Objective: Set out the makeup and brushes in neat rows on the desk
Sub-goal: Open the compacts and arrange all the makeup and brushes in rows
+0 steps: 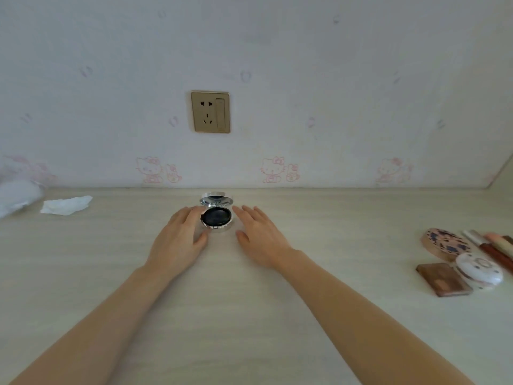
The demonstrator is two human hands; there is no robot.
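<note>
Open compact point(217, 215) between left hand point(177, 240), right hand point(261, 234).

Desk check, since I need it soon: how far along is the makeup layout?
Early. Done: one open compact stands mid-desk near the wall. In hand: left hand and right hand flank it, fingers relaxed, gripping nothing. Left: the patterned round case, white compact, brown palette and tubes clustered at the right.

Silver compact point(217, 215), black inside; gold socket point(210, 112); pale wood-grain desk point(249, 315).
</note>
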